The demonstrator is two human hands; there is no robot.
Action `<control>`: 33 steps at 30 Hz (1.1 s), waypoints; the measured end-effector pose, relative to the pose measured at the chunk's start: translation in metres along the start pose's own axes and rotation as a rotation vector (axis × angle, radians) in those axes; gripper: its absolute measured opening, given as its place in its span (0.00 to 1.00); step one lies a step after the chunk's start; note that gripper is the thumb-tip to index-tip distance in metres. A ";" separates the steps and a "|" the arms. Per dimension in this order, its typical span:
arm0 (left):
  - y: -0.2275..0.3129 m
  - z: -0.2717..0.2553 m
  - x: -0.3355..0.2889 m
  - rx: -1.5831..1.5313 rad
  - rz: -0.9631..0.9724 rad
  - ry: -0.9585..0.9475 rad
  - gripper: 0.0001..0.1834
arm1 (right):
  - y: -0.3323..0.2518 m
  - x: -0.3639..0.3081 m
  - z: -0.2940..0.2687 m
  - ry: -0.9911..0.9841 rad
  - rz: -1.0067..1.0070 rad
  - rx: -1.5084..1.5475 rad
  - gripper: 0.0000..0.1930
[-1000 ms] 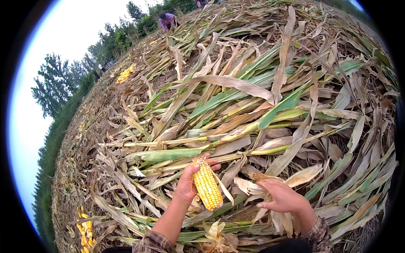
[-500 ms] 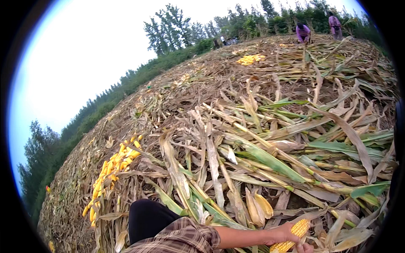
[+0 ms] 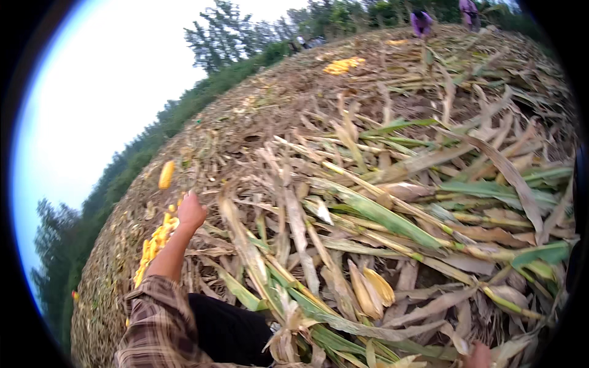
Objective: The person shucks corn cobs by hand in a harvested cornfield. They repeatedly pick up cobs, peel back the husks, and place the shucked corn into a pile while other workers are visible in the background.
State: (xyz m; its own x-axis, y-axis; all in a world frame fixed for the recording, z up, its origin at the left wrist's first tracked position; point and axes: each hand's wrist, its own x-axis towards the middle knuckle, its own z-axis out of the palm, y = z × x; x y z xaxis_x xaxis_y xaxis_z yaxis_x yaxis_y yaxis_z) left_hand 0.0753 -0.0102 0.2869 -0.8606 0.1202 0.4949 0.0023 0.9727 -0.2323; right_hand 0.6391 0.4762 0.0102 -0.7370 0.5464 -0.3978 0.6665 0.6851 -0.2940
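A husked yellow corn cob [image 3: 166, 175] hangs in the air at the left, apart from any hand. Just below and right of it is my left hand [image 3: 192, 210] on an outstretched arm, holding nothing, its fingertips blurred. Beneath that arm lies a pile of yellow corn cobs [image 3: 158, 240] on the ground. My right hand [image 3: 478, 356] shows only in part at the lower edge, low among dry husks and leaves; its fingers are hidden. Farther left of it, a partly husked ear of corn [image 3: 379, 287] rests among the stalks.
Cut corn stalks [image 3: 380, 224] and dry leaves cover the ground in front and to the right. Another cob pile [image 3: 344, 65] lies farther off. Two people in purple, one bent over [image 3: 421, 23], are at the far right. Trees [image 3: 224, 37] line the field.
My left hand has swung from the lower right to the left and let go of the cob, which is now airborne. My right hand has moved right, toward the lower edge. The view has shifted slightly.
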 end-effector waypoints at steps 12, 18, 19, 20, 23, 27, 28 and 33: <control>0.388 0.018 -0.366 -0.793 1.691 -0.870 0.18 | -0.037 -0.088 0.102 -0.327 0.088 0.622 0.23; 0.467 -0.008 -0.305 -0.977 1.260 -0.328 0.19 | -0.038 -0.067 0.105 -0.464 0.022 0.557 0.26; 0.479 0.016 -0.291 -0.750 1.361 -0.377 0.22 | -0.041 -0.062 0.096 -0.442 -0.015 0.516 0.25; 0.492 0.020 -0.292 -0.668 1.391 -0.380 0.23 | -0.041 -0.061 0.086 -0.410 -0.031 0.476 0.25; 0.505 0.015 -0.290 -0.420 1.406 -0.446 0.22 | -0.036 -0.065 0.024 0.037 -0.066 0.653 0.22; 0.485 0.029 -0.295 -0.475 1.567 -0.297 0.08 | 0.003 -0.037 -0.067 0.819 0.006 0.808 0.12; 0.465 0.024 -0.299 -0.521 1.562 -0.202 0.07 | 0.017 -0.017 -0.078 0.983 -0.003 0.543 0.12; 0.395 0.014 -0.327 -0.564 1.549 -0.149 0.04 | 0.068 0.021 -0.035 0.144 0.520 0.187 0.31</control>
State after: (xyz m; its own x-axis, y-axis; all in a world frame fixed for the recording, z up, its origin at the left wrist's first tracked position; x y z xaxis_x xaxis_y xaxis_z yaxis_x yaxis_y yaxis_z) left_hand 0.3505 0.3324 0.0219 0.0969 0.9952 0.0104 0.9931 -0.0960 -0.0667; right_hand 0.6650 0.5509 0.0127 -0.3059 0.8581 -0.4125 0.9444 0.2186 -0.2456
